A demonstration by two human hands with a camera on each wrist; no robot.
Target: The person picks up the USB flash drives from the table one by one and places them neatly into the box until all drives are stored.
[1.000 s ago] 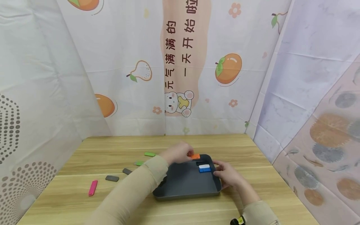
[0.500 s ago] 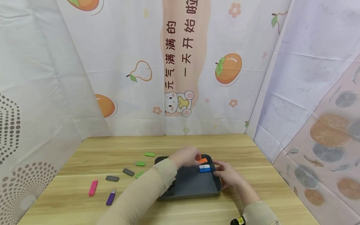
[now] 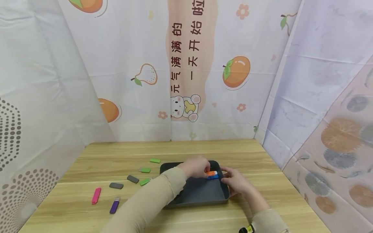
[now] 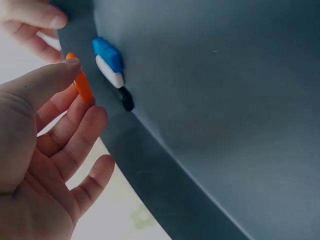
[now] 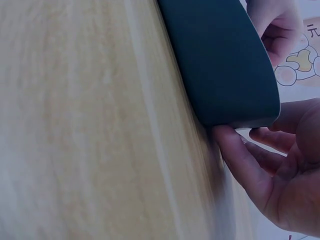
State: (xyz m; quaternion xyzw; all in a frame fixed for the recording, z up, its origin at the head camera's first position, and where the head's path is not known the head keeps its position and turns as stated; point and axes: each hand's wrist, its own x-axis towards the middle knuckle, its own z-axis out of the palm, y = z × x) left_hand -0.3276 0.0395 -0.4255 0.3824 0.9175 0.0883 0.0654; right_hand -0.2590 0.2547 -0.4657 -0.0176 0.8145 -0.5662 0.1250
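A dark tray (image 3: 201, 204) sits on the wooden table. My left hand (image 3: 197, 167) reaches over its back part, pinching an orange stick (image 4: 83, 86) between thumb and fingers. Inside the tray's right end lie a blue stick (image 4: 108, 53), a white stick (image 4: 109, 71) and a black stick (image 4: 126, 99) side by side, below the orange one. My right hand (image 3: 236, 181) grips the tray's right wall, thumb on one side and fingers on the other, as the right wrist view (image 5: 285, 170) also shows.
Left of the tray lie several sticks: green (image 3: 155, 160), grey (image 3: 116, 185), pink (image 3: 96, 195) and purple (image 3: 114, 205). A black and yellow object (image 3: 246, 229) is by the right sleeve. A printed curtain (image 3: 140, 103) hangs behind the table.
My left hand has moved right and a little nearer with the orange stick, from the tray's back edge to over the white and blue sticks. My right hand has stayed in place.
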